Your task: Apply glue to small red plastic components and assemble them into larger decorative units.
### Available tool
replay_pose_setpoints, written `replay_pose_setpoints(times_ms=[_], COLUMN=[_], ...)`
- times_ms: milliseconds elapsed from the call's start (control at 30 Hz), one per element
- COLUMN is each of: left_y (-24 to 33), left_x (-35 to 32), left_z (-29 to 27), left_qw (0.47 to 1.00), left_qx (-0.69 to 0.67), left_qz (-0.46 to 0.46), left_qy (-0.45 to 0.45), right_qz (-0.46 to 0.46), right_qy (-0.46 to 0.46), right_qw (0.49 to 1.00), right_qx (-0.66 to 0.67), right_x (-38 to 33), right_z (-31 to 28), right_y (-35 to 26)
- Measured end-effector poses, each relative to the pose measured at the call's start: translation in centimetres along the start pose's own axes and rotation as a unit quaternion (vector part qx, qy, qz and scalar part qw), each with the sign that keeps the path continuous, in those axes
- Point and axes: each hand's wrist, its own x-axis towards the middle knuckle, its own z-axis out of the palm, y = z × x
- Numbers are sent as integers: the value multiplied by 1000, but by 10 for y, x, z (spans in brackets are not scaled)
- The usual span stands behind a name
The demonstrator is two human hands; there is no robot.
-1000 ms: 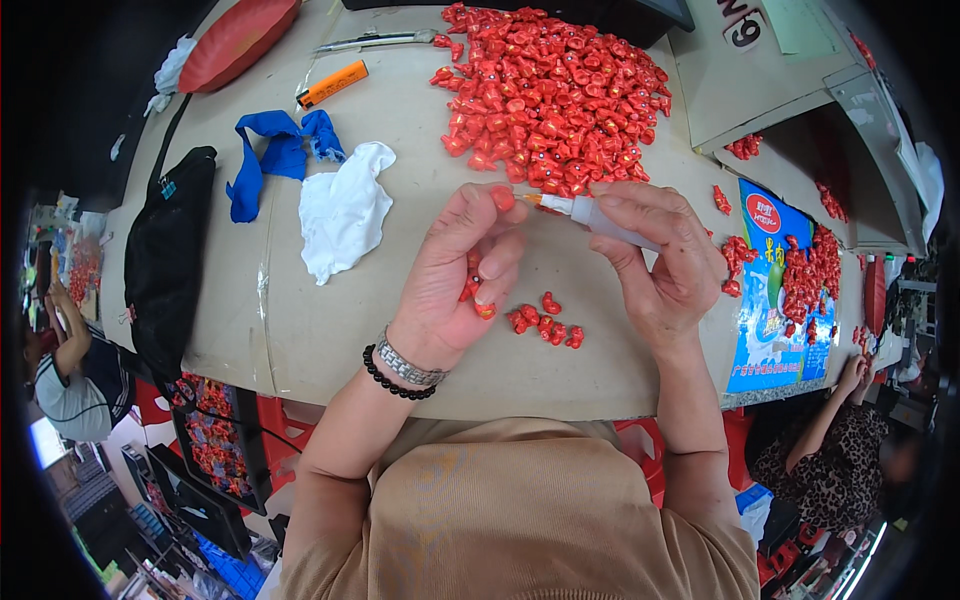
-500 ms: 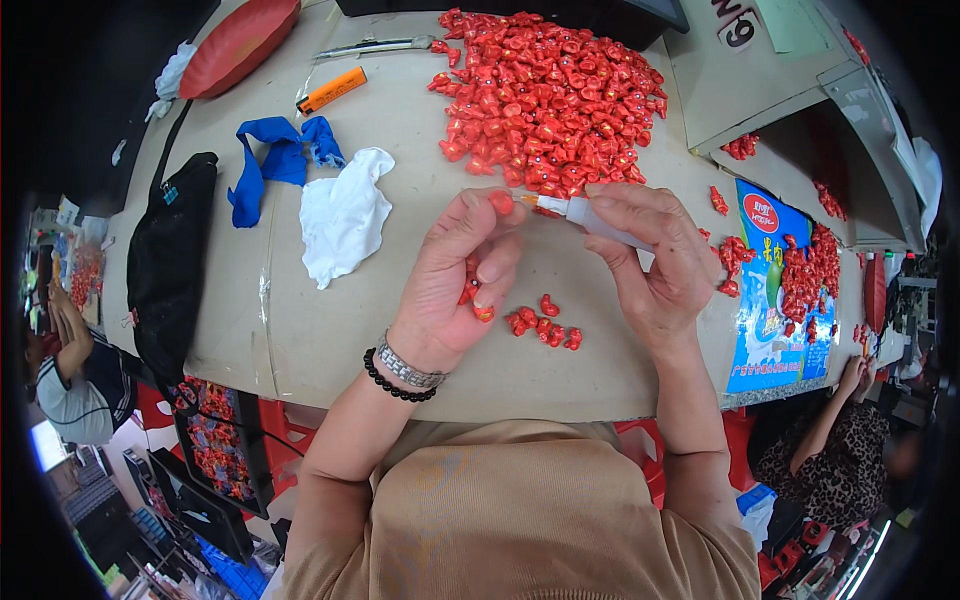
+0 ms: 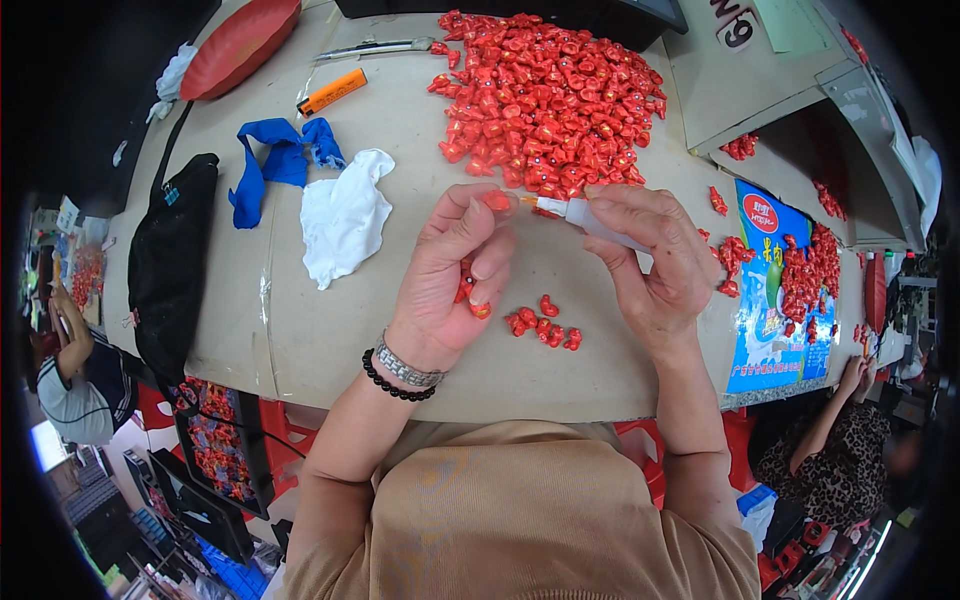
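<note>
My left hand [image 3: 455, 265] is closed, pinching a small red figurine [image 3: 497, 201] between thumb and fingertips. More red figurines [image 3: 464, 283] are tucked under its curled lower fingers. In my right hand [image 3: 655, 250] is a white squeeze bottle [image 3: 577, 211], held nearly level. Its thin orange-tipped nozzle points left, at or very close to the pinched figurine; I cannot tell whether they touch. Beyond both hands spreads a large heap of red figurines [image 3: 555, 105]. Several loose figurines [image 3: 545, 326] lie on the table between my forearms.
To the left are a white cloth [image 3: 345, 218], a blue cloth [image 3: 262, 180], an orange marker-like stick [image 3: 332, 92], a red dish [image 3: 240, 50] and a black bag [image 3: 172, 265]. On the right, a blue printed bag [image 3: 765, 340] bears more figurines beside a grey cabinet [image 3: 765, 80]. Other people sit at both sides.
My left hand has shifted slightly left with the pinched figurine, a little away from the bottle. The right hand has barely moved.
</note>
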Motion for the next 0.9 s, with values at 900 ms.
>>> replay_pose_setpoints(times_ms=[900], left_y=[0], left_x=[-1], left_z=[0], left_qw=[999], left_qx=[12], left_qz=[42], left_qy=[-19], right_qz=[-4], right_qy=[8], right_qw=[1000], right_qx=[21], right_x=[-2], right_z=[-1], right_y=[-1])
